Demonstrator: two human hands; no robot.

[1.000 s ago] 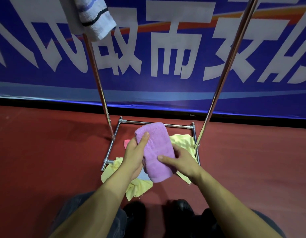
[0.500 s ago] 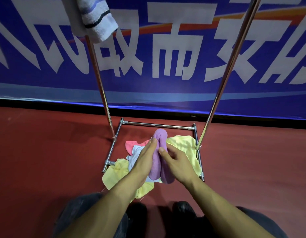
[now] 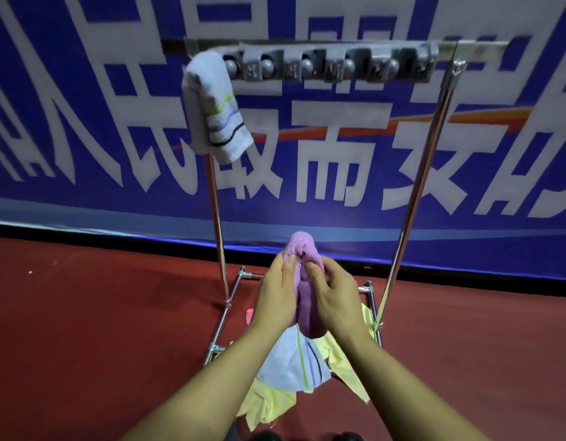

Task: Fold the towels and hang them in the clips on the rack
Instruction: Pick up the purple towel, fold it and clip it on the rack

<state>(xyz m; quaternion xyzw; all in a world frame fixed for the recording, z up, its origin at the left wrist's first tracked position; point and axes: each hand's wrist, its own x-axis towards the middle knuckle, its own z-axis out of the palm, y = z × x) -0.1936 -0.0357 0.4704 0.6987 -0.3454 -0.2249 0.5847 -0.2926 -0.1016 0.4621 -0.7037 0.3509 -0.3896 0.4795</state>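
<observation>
Lengthwise, the purple towel [image 3: 302,249] stands nearly upright between the two hands, its rounded folded end pointing up toward the row of clips [image 3: 331,65] and its lower end hanging down past the wrists. It is a soft, fuzzy lilac roll, folded narrow, with a small crease at its top. The left hand [image 3: 278,297] clasps it from the left, fingers curled over the upper part; the right hand [image 3: 337,299] grips it from the right, fingertips pressed into the cloth. It is held in the air in front of the rack [image 3: 412,198], above the rack's floor frame and well below the clips.

At the left end of the clip row hangs a grey striped towel [image 3: 214,106], folded and drooping. On the floor under the hands lie a pale blue striped towel [image 3: 291,367], yellow towels [image 3: 269,405] and a bit of pink cloth [image 3: 249,316], mostly hidden by the left forearm. The clips are blurred, so their jaws cannot be made out. The hands cover the purple towel's middle.
</observation>
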